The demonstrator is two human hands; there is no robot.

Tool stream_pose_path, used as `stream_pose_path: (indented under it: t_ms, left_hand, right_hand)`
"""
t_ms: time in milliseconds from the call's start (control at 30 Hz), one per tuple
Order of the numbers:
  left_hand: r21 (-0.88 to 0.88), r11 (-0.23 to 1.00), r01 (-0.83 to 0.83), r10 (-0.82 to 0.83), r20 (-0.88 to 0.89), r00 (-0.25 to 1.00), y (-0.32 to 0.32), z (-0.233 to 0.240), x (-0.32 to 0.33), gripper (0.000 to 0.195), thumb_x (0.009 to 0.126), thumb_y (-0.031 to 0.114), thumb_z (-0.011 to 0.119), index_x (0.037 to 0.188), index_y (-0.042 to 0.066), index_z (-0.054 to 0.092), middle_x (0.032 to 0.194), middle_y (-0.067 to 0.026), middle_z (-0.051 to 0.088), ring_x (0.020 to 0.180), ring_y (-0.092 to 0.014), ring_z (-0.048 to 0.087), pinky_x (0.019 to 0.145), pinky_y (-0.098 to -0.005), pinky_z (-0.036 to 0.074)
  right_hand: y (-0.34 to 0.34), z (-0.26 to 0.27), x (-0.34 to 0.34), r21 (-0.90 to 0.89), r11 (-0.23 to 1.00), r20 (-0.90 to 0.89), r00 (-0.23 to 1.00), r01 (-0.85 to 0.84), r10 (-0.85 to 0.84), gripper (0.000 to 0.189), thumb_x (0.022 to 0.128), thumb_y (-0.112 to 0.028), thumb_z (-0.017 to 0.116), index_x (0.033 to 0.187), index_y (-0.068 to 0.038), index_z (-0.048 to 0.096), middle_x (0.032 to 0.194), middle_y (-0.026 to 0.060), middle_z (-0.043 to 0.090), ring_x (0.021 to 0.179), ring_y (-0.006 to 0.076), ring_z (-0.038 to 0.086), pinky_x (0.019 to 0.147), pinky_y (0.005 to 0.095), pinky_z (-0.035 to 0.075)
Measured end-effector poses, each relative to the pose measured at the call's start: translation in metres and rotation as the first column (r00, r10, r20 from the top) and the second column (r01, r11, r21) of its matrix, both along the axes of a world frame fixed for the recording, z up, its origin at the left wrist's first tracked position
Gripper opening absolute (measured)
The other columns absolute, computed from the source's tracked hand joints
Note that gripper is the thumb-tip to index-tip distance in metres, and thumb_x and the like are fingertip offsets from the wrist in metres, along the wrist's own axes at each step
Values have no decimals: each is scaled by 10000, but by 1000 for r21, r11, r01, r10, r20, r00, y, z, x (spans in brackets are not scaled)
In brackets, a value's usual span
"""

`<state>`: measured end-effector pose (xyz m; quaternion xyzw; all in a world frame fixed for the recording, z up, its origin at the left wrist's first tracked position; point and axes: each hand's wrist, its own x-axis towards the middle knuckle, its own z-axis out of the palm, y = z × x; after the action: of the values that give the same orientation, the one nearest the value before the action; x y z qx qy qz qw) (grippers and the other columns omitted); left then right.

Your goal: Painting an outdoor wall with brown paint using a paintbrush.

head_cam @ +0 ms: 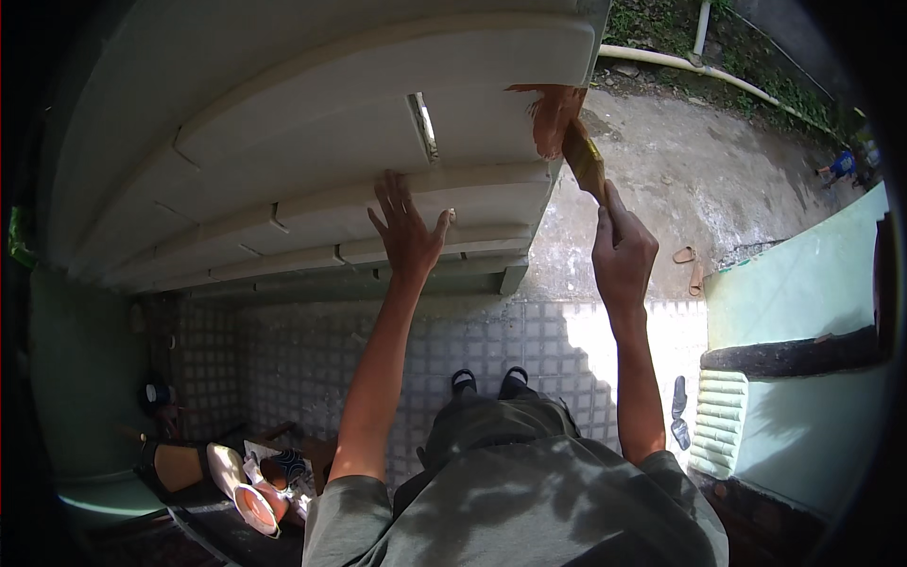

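Observation:
A pale, slatted panel wall (482, 127) with narrow slots rises before me. Reddish-brown paint (553, 117) covers a patch by its right edge. My right hand (625, 244) grips the handle of a flat paintbrush (587, 159), whose bristles touch the panel's edge at the wet-looking patch. My left hand (411, 234) lies spread against a lower ledge of the panel, fingers apart, holding nothing. At the lower left, a container with orange-red paint inside (256, 509) stands tilted among cloths and other items.
Tiled floor (496, 340) lies under my feet. Dark slippers (679, 411) and tan sandals (691, 269) are on the ground at right, near a green wall (793, 283). A white pipe (666, 59) runs beyond the concrete. Another person (843, 166) is far off at right.

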<state>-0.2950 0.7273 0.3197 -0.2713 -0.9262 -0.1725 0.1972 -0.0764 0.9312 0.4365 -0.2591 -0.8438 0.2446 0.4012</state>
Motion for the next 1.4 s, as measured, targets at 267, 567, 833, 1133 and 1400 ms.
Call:
stream_pose_path:
  t_ms: [267, 567, 833, 1133, 1400]
  left_hand:
    - [-2, 1000, 11, -11, -20, 1000, 4, 1, 0, 1029, 887, 529, 712, 1605, 15, 182, 1712, -168, 99, 1575, -392, 98, 1191, -699, 176]
    - [38, 999, 20, -19, -26, 999, 3, -2, -1, 1045, 881, 529, 716, 1617, 40, 160, 1713, -164, 95, 1575, -394, 94, 1192, -698, 174]
    - [28, 999, 17, -16, -28, 999, 3, -1, -1, 1042, 881, 526, 718, 1615, 37, 164, 1714, -161, 98, 1571, -398, 111, 1188, -698, 184]
    - [8, 1000, 10, -10, -31, 999, 5, 0, 1, 1051, 880, 530, 719, 1615, 26, 161, 1712, -165, 104, 1563, -412, 131, 1181, -698, 202]
    - [-4, 1000, 8, -9, -32, 999, 2, -1, 1, 1052, 886, 532, 713, 1615, 24, 149, 1711, -171, 100, 1566, -409, 118, 1182, -700, 197]
  right_hand:
    - [-17, -22, -23, 12, 998, 33, 998, 56, -56, 485, 937, 27, 593, 1418, -33, 596, 756, 181, 586, 631, 305, 601, 616, 456, 461]
    - [-40, -28, -38, -57, 995, -2, 997, -78, 78, 517, 929, 44, 588, 1441, -28, 574, 748, 171, 594, 634, 280, 607, 622, 440, 475]
    - [-33, -15, -19, -51, 997, -109, 993, -57, 51, 529, 931, 50, 605, 1441, -89, 598, 715, 124, 565, 601, 226, 551, 601, 406, 453]
    - [-8, -39, -30, 84, 996, -96, 995, 6, 2, 550, 926, 55, 597, 1451, -108, 591, 683, 119, 541, 569, 225, 532, 567, 414, 442]
    - [-1, -40, -8, 33, 998, 59, 997, -45, 43, 487, 927, 29, 613, 1402, -78, 627, 701, 159, 580, 589, 277, 572, 591, 440, 444]
